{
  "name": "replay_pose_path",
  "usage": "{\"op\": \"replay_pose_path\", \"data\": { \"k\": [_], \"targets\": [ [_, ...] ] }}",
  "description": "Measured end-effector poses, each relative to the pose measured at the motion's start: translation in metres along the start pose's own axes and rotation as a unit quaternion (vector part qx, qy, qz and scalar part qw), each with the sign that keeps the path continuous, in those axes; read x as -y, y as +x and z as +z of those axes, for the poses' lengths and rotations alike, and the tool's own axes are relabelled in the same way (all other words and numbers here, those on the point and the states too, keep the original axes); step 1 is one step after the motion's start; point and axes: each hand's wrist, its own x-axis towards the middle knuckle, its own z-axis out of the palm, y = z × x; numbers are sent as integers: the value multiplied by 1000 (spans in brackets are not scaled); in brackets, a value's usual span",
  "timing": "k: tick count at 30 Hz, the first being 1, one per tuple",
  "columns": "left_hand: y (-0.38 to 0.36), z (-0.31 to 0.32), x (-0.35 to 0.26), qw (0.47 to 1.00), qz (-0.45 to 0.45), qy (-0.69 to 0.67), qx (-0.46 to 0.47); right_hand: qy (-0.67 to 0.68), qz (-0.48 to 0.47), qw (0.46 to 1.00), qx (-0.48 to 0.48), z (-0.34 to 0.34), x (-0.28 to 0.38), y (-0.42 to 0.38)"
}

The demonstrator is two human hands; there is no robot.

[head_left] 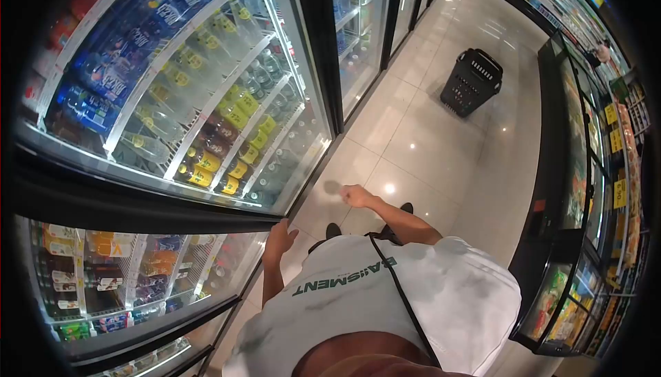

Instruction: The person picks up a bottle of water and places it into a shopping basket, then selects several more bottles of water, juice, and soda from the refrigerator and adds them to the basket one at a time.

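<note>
My left hand (279, 241) is at the lower corner of the glass cooler door (275, 198), fingers stretched up at its black frame and thumb apart. My right hand (356, 196) is closed in front of my body, above the floor tiles. A small blurred greyish round patch (332, 187) shows just beyond its knuckles; I cannot tell whether it is something held. Behind the glass stand clear bottles with yellow labels (186, 57), dark bottles with yellow labels (201, 165) and packs of blue-labelled bottles (110, 67).
A black shopping basket (471, 82) stands upright on the tiled floor (420, 129) ahead. Another cooler section (144, 267) with drinks lies at lower left. Along the right runs a black glass-sided display case (575, 239), with shelves and yellow price tags (617, 193) beyond.
</note>
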Motion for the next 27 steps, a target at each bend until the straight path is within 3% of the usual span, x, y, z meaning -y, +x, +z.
{"op": "replay_pose_path", "data": {
  "k": [1,2,3,4,5,6,7,8,10,13,14,17,19,21,23,27],
  "targets": [
    [11,1,-11,999,4,26,21,11,92,989,-119,-2,-75,-41],
    [23,1,-28,998,8,52,38,-131,250,953,-111,13,-186,-79],
    [37,0,-49,995,12,78,53,11,523,825,-213,2,-230,-138],
    [44,-16,-97,995,-11,52,82,-238,371,897,-30,-29,-249,-215],
    [61,-8,-114,995,-4,66,76,-273,367,889,-12,-49,-260,-281],
    [72,0,-128,994,0,81,74,104,529,827,-162,-60,-278,-329],
    [89,6,-151,993,8,94,69,458,587,604,-284,-77,-301,-369],
    [100,11,-186,992,-21,99,75,471,543,627,-302,-83,-317,-418],
    [121,30,-253,988,7,124,89,379,623,593,-340,-127,-290,-477],
    [167,68,-361,981,100,116,121,413,621,501,-438,-133,-314,-562],
    [175,82,-392,976,133,106,137,435,630,449,-460,-129,-320,-578],
    [195,117,-475,954,223,76,185,491,621,411,-452,-125,-315,-586],
    [206,133,-520,938,255,83,221,487,609,475,-408,-114,-322,-575],
    [219,150,-550,925,272,96,247,618,495,455,-408,-93,-348,-566],
    [236,162,-572,916,279,119,264,535,565,508,-369,-111,-342,-533],
    [293,199,-602,898,266,188,295,541,565,500,-371,-151,-344,-493]
  ]
}}
